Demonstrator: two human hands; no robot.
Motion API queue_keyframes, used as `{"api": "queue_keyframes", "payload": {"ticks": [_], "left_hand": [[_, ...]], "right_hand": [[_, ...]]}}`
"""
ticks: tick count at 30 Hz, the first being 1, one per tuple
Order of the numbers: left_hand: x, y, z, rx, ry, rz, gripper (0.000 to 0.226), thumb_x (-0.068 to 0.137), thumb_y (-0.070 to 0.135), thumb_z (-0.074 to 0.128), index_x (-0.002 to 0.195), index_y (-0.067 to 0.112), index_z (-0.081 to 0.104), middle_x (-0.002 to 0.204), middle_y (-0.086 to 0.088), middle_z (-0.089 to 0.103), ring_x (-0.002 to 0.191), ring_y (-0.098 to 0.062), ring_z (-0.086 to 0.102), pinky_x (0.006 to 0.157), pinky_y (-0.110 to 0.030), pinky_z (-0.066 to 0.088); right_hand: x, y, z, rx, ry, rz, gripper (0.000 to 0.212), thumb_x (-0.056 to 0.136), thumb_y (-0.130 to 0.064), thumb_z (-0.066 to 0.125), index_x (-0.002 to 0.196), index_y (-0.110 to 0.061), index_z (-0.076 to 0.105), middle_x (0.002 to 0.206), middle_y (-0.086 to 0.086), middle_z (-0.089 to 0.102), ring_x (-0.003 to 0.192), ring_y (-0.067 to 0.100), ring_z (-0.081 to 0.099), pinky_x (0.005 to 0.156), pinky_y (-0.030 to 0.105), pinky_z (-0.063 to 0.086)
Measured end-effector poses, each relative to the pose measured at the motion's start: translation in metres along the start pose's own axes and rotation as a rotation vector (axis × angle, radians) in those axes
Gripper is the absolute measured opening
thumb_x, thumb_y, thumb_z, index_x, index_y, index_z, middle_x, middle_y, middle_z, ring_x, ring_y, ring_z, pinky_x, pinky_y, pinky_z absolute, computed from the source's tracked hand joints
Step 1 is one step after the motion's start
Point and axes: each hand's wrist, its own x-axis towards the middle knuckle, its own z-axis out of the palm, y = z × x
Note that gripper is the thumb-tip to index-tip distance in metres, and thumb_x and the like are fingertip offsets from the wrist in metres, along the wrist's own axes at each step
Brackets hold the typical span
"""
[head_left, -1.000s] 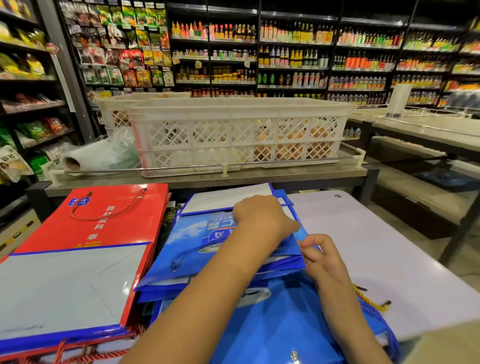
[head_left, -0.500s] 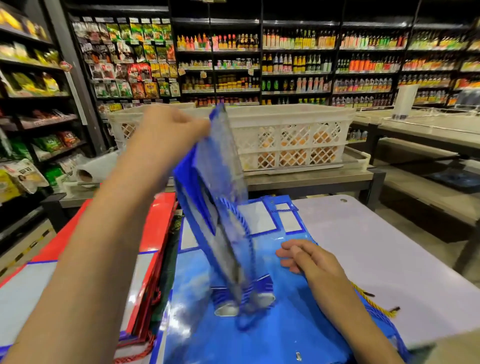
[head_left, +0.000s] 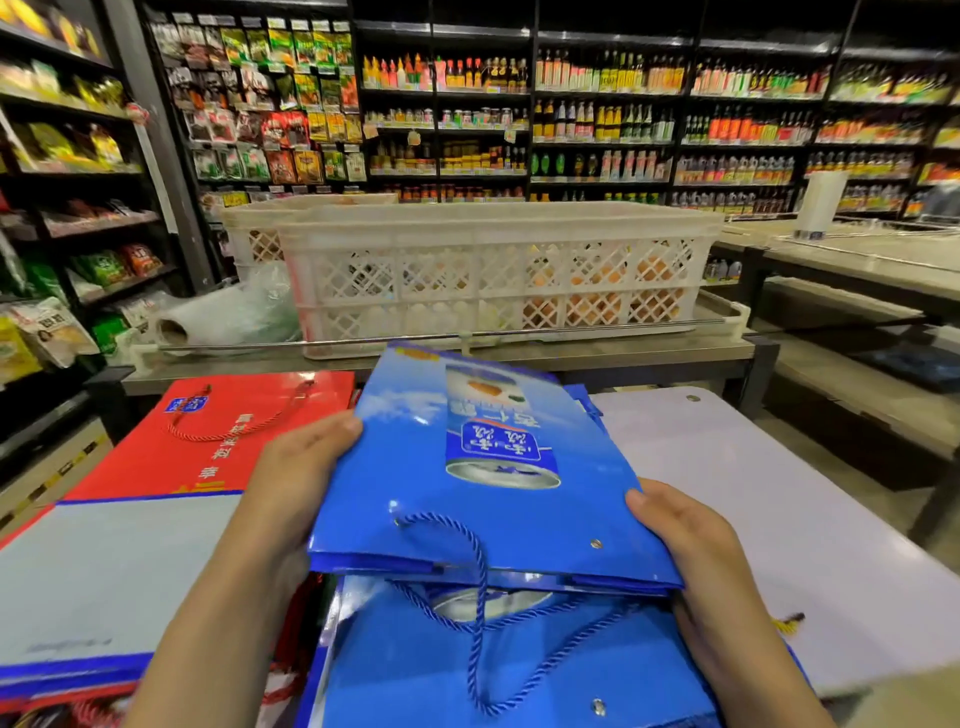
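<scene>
A flat blue gift bag (head_left: 483, 467) with a printed can and a blue rope handle is held above the table, its mouth turned toward me. My left hand (head_left: 296, 483) grips its left edge, thumb on top. My right hand (head_left: 685, 540) grips its right edge near the mouth. Beneath it lies a stack of more blue bags (head_left: 519, 670). A stack of red gift bags (head_left: 208, 441) lies to the left.
A white table (head_left: 779, 509) carries the bags. Behind it stands a metal counter with a white lattice crate (head_left: 493, 270) holding orange fruit and a roll of plastic bags (head_left: 218, 317). Stocked shop shelves (head_left: 597, 119) line the back and left.
My left hand lifted the top blue bag off the stack, swung it up on edge, then lowered it flat. My right hand left the stack and took the bag's right edge.
</scene>
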Motion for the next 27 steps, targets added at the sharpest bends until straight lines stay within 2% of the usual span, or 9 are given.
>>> {"api": "queue_keyframes", "payload": {"ticks": [4, 7, 10, 13, 15, 17, 19, 23, 27], "left_hand": [[0.004, -0.027, -0.006, -0.014, 0.051, -0.111, 0.021, 0.095, 0.006, 0.049, 0.083, 0.007, 0.066, 0.06, -0.003, 0.071, 0.047, -0.012, 0.065, 0.04, -0.019, 0.05], [0.007, -0.042, -0.012, 0.053, 0.041, -0.161, 0.022, 0.095, 0.009, 0.05, 0.083, 0.006, 0.068, 0.078, -0.012, 0.074, 0.053, -0.017, 0.067, 0.049, -0.024, 0.053], [0.009, -0.055, -0.016, 0.137, 0.079, -0.17, 0.02, 0.092, 0.01, 0.054, 0.08, 0.002, 0.068, 0.079, -0.017, 0.071, 0.063, -0.025, 0.062, 0.062, -0.031, 0.046], [0.011, -0.064, -0.017, 0.193, 0.09, -0.125, 0.019, 0.092, 0.009, 0.054, 0.078, 0.005, 0.066, 0.078, -0.016, 0.067, 0.07, -0.024, 0.058, 0.068, -0.034, 0.043], [0.015, -0.067, -0.015, 0.209, 0.093, -0.075, 0.014, 0.094, 0.006, 0.054, 0.089, 0.009, 0.067, 0.089, -0.01, 0.069, 0.075, -0.023, 0.061, 0.07, -0.032, 0.047], [0.016, -0.067, -0.014, 0.263, 0.132, 0.008, 0.02, 0.093, 0.002, 0.054, 0.106, 0.014, 0.062, 0.095, -0.001, 0.066, 0.082, -0.012, 0.062, 0.069, -0.023, 0.046], [0.018, -0.067, -0.015, 0.385, 0.134, 0.147, 0.023, 0.091, 0.001, 0.057, 0.108, 0.016, 0.063, 0.093, 0.001, 0.065, 0.086, -0.012, 0.061, 0.068, -0.015, 0.044], [0.011, -0.055, -0.018, 0.579, -0.077, 0.379, 0.02, 0.081, 0.025, 0.058, 0.096, 0.036, 0.064, 0.105, 0.013, 0.069, 0.099, -0.005, 0.062, 0.085, -0.013, 0.042], [-0.006, -0.043, -0.018, 0.812, -0.507, 0.383, 0.048, 0.071, 0.024, 0.046, 0.113, 0.044, 0.06, 0.121, 0.031, 0.058, 0.113, 0.012, 0.05, 0.092, -0.003, 0.033]], "right_hand": [[0.001, 0.002, -0.002, -0.007, -0.012, 0.033, 0.024, 0.089, -0.018, 0.058, 0.105, -0.001, 0.067, 0.1, 0.015, 0.073, 0.087, 0.034, 0.069, 0.072, 0.036, 0.05], [0.002, 0.004, -0.003, -0.005, -0.003, 0.057, 0.025, 0.089, -0.018, 0.057, 0.104, 0.0, 0.066, 0.099, 0.017, 0.072, 0.085, 0.035, 0.068, 0.073, 0.037, 0.05], [0.004, 0.007, -0.004, -0.001, 0.005, 0.073, 0.023, 0.088, -0.017, 0.057, 0.099, 0.002, 0.066, 0.1, 0.021, 0.071, 0.087, 0.038, 0.066, 0.08, 0.043, 0.047], [0.005, 0.008, -0.006, 0.017, 0.008, 0.068, 0.017, 0.089, -0.013, 0.054, 0.088, -0.001, 0.066, 0.093, 0.018, 0.071, 0.075, 0.03, 0.067, 0.065, 0.033, 0.051], [0.005, 0.008, -0.007, 0.033, 0.019, 0.077, 0.019, 0.09, -0.012, 0.052, 0.09, 0.0, 0.067, 0.092, 0.018, 0.072, 0.072, 0.028, 0.067, 0.056, 0.029, 0.053], [0.006, 0.009, -0.009, 0.03, 0.028, 0.084, 0.023, 0.09, -0.012, 0.052, 0.1, 0.003, 0.066, 0.098, 0.021, 0.071, 0.081, 0.034, 0.067, 0.065, 0.034, 0.054], [0.006, 0.01, -0.011, 0.031, 0.031, 0.089, 0.026, 0.09, -0.011, 0.052, 0.107, 0.003, 0.066, 0.103, 0.022, 0.07, 0.091, 0.039, 0.066, 0.078, 0.041, 0.051], [0.006, 0.012, -0.009, -0.032, 0.044, 0.074, 0.024, 0.091, -0.011, 0.051, 0.104, -0.004, 0.07, 0.103, 0.018, 0.072, 0.095, 0.04, 0.066, 0.089, 0.05, 0.048], [0.006, 0.012, -0.008, -0.096, 0.046, 0.053, 0.019, 0.092, -0.01, 0.054, 0.094, -0.011, 0.073, 0.092, 0.01, 0.075, 0.079, 0.028, 0.072, 0.07, 0.037, 0.056]]}}
